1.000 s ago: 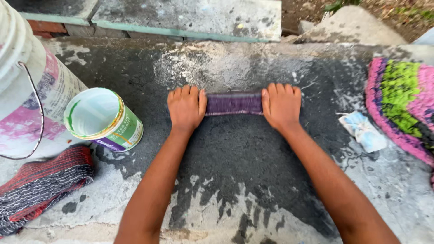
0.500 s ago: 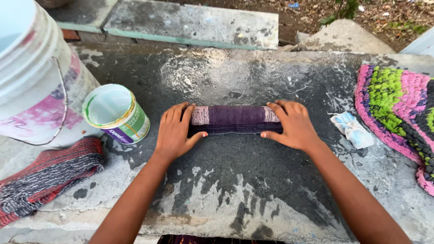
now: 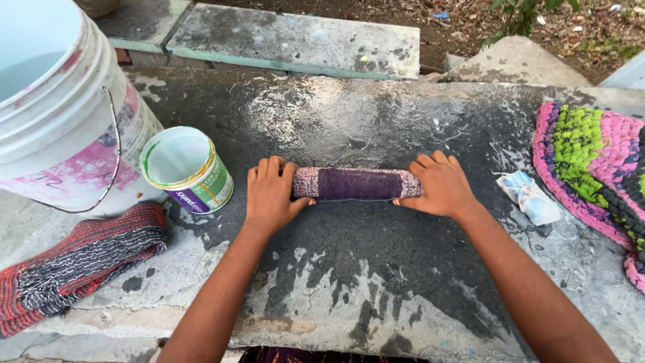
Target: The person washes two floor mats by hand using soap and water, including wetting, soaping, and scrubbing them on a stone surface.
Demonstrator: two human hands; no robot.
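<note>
On the wet grey concrete table (image 3: pixel 376 269), a rolled purple and pink woven cloth (image 3: pixel 356 183) lies sideways near the centre. The left hand (image 3: pixel 271 195) presses on its left end, at 9 o'clock of the roll, and the right hand (image 3: pixel 440 186) presses on its right end, at 3 o'clock; each grip is wrapped around an end of the roll, fingers over the top. At 9 o'clock from the left hand stands a small open tin can with green label (image 3: pixel 188 169), and beyond it a big white plastic bucket (image 3: pixel 57 114). A red and black striped folded cloth (image 3: pixel 74 265) lies at 8 o'clock. At 3 o'clock of the right hand lie a small white and blue crumpled packet (image 3: pixel 533 196) and a pink and green braided mat (image 3: pixel 598 161).
</note>
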